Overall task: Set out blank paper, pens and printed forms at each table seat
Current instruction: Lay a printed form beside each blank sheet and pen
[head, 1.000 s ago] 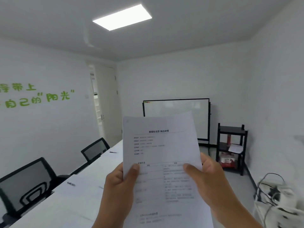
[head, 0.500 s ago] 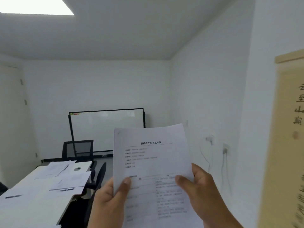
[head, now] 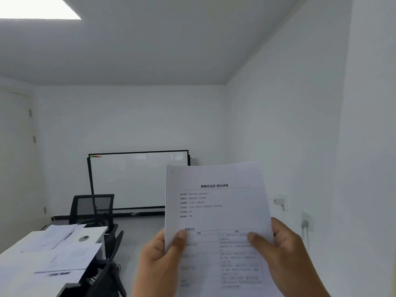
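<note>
I hold a stack of printed forms [head: 216, 211] upright in front of me, text facing me. My left hand [head: 158, 262] pinches its left edge, thumb on the front. My right hand [head: 287, 256] grips the right edge, thumb across the page. At the lower left stands the white table [head: 12, 281]. Sheets of paper [head: 70, 258] lie on it near the right edge, and more sheets with a pen [head: 68, 234] lie at the far end.
A black mesh chair [head: 94, 209] stands at the table's far end, another black chair [head: 109, 273] along its right side. A whiteboard [head: 139, 179] leans on the back wall. Wall sockets with plugs [head: 306, 221] are on the right wall. Grey floor runs between table and wall.
The view has swung right along the table, from the door side to the right wall. Both hands keep the same hold on the forms.
</note>
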